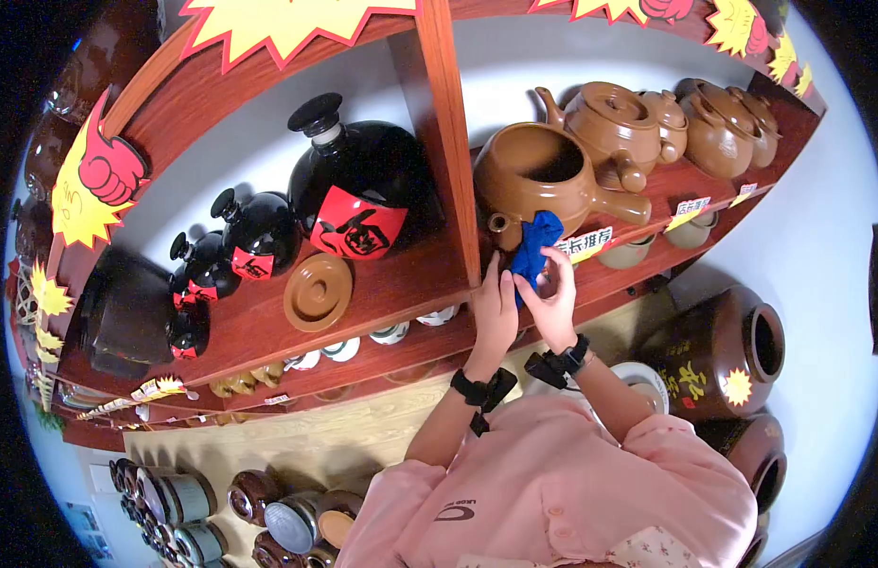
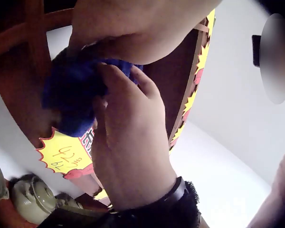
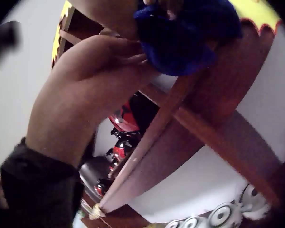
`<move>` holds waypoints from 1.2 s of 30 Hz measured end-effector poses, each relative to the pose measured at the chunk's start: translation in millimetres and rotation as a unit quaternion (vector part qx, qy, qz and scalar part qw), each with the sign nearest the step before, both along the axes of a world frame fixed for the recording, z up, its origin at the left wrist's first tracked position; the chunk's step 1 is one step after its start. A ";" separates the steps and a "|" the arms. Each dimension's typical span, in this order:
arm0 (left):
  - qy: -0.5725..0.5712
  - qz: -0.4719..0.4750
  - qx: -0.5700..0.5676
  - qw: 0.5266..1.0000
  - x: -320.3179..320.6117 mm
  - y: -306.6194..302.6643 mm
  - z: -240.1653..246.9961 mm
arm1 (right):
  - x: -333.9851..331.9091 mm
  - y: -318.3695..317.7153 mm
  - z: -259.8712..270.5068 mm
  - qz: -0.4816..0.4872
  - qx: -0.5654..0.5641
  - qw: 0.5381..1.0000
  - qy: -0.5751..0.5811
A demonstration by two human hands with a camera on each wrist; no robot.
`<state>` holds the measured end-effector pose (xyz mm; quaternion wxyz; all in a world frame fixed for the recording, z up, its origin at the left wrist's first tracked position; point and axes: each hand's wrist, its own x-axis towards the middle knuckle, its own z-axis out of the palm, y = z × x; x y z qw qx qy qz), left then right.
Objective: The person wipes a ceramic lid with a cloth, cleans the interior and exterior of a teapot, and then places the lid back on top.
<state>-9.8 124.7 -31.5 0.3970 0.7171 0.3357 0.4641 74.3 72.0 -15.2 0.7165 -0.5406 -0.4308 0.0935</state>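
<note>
A crumpled blue cloth (image 1: 536, 248) is bunched between both hands, just in front of a brown clay pot (image 1: 519, 189) that stands without a lid on the shelf. The left hand (image 1: 494, 317) grips the cloth's lower left side, close below the pot's spout. On the other side the right hand (image 1: 554, 301) pinches it between thumb and fingers. Both wrist views show the cloth (image 2: 73, 97) (image 3: 185, 45) up close, with fingers partly hidden in its folds. Whether the cloth touches the pot cannot be told.
Lidded brown pots (image 1: 614, 118) line the shelf to the right. Left of the upright divider (image 1: 453, 142) stand black bottles (image 1: 363, 180) and a round brown lid (image 1: 319, 292). Price cards hang on the shelf edge. Large dark jars (image 1: 718, 350) stand at lower right.
</note>
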 end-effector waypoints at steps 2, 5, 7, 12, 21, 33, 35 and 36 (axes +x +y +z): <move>-0.020 -0.015 -0.014 1.000 -6.4 -3.6 -5.1 | -12.0 -4.9 14.0 0.111 0.073 0.970 0.204; -0.027 -0.013 -0.005 1.000 -16.9 -12.6 4.9 | 9.8 -9.9 1.4 0.099 0.061 0.989 0.092; -0.099 -0.014 -0.105 0.989 -24.5 -17.7 23.4 | 11.8 -12.7 15.6 0.128 0.087 0.985 0.073; -0.213 0.070 -0.085 0.971 -20.1 -22.6 30.5 | 14.4 -5.9 35.2 -0.061 -0.077 0.940 -0.327; -0.170 0.062 -0.041 0.983 -19.2 -23.8 5.2 | 29.9 34.0 56.7 -0.126 -0.120 0.846 -0.505; -0.086 0.111 0.075 0.987 -13.3 -25.7 7.9 | 35.2 60.2 75.5 -0.019 0.025 0.896 -0.443; -0.080 0.097 0.044 0.991 -14.8 -26.9 10.9 | 32.8 63.7 80.7 0.008 0.045 0.902 -0.430; -0.078 0.090 0.029 0.993 -16.1 -26.8 12.3 | 32.8 63.4 81.0 0.010 0.041 0.903 -0.428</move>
